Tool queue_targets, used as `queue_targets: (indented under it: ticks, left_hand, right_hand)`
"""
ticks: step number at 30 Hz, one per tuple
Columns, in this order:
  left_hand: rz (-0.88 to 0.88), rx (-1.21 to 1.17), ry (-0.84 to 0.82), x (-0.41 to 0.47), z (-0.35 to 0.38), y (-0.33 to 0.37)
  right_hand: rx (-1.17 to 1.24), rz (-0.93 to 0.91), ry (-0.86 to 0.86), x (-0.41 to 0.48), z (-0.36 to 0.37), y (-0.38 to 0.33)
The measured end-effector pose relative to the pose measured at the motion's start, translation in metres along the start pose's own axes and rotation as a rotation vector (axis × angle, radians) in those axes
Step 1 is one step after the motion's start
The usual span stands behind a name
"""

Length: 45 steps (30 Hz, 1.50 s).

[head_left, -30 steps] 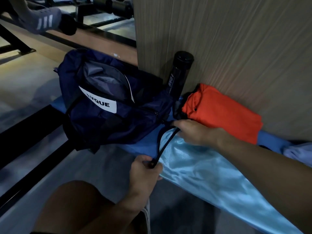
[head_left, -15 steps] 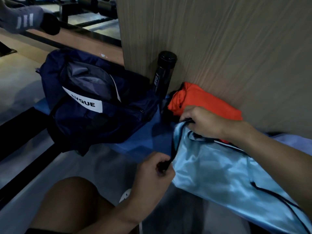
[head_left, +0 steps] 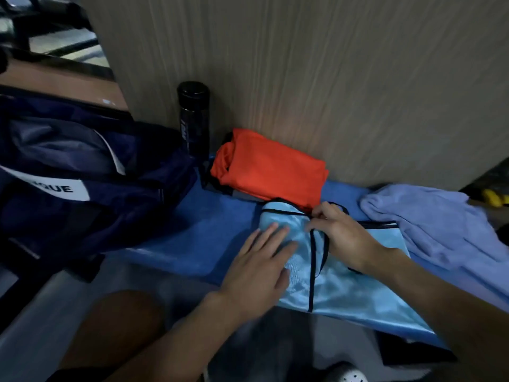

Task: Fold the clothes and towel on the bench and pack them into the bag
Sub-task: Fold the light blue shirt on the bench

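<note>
A shiny light-blue garment (head_left: pixel 349 288) with black trim lies on the blue bench (head_left: pixel 209 232), partly folded over itself. My left hand (head_left: pixel 259 268) presses flat on its left part with straight fingers. My right hand (head_left: pixel 341 235) pinches the black-trimmed edge near the garment's top. A folded orange garment (head_left: pixel 272 169) sits behind, against the wooden panel. A lilac towel (head_left: pixel 429 224) lies crumpled at the right. The navy bag (head_left: pixel 82 172) stands open at the left end of the bench.
A black bottle (head_left: pixel 194 117) stands upright between the bag and the orange garment, against the wood-grain panel (head_left: pixel 330 78). My bare knee (head_left: pixel 115 332) is below the bench's front edge. A white shoe (head_left: pixel 349 376) shows on the floor.
The blue garment's end has been folded to the right over itself. My left hand let go of the black trim and now lies flat on the cloth. The view shifted right, showing the towel.
</note>
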<state>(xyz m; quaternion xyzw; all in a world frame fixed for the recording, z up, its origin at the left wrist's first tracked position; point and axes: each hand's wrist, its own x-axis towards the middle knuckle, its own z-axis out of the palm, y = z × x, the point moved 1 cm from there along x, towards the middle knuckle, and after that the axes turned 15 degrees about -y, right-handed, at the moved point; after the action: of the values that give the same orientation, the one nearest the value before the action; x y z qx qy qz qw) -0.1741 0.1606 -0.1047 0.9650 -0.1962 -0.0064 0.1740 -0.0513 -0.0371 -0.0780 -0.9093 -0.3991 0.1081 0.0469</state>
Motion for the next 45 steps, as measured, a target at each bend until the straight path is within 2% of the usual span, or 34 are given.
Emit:
queue_targets:
  ticks: [3, 5, 7, 9, 12, 16, 20, 23, 26, 34, 39, 45]
  left_hand:
    - [-0.028, 0.093, -0.189, 0.009, 0.023, -0.004]
    - [-0.025, 0.136, -0.207, 0.013, 0.034, 0.002]
    - [-0.033, 0.186, -0.211, 0.014, 0.04, 0.007]
    - [-0.052, 0.22, -0.212, 0.014, 0.044, 0.013]
    - [-0.103, 0.131, -0.177, 0.018, 0.031, 0.022]
    - [-0.122, 0.031, 0.037, 0.036, 0.005, 0.01]
    - [-0.174, -0.138, 0.168, 0.054, -0.006, -0.019]
    - [-0.203, -0.365, 0.103, 0.067, -0.018, -0.045]
    - [-0.213, -0.475, -0.02, 0.071, -0.026, -0.063]
    - [-0.088, -0.4, -0.068, 0.073, -0.033, -0.076]
    - [-0.119, -0.371, -0.157, 0.075, -0.031, -0.08]
    - [-0.19, -0.586, -0.238, 0.062, -0.033, -0.082]
  right_hand:
    - [-0.132, 0.151, 0.043, -0.015, 0.012, 0.001]
    - [-0.065, 0.176, 0.154, -0.027, 0.016, -0.012]
    - [-0.002, 0.121, 0.253, -0.038, 0.02, -0.032]
    - [0.015, 0.119, 0.29, -0.048, 0.03, -0.045]
    - [-0.003, 0.242, 0.231, -0.054, 0.054, -0.048]
    - [-0.053, 0.383, 0.127, -0.058, 0.068, -0.055]
    - [-0.087, 0.302, 0.071, -0.056, 0.072, -0.064]
    - [-0.102, 0.271, -0.004, -0.057, 0.083, -0.062]
    - [-0.11, 0.265, -0.045, -0.059, 0.084, -0.059]
    - [-0.123, 0.24, -0.073, -0.065, 0.081, -0.057]
    - [-0.143, 0.187, -0.085, -0.072, 0.081, -0.053]
    - [-0.14, 0.169, -0.071, -0.076, 0.08, -0.052]
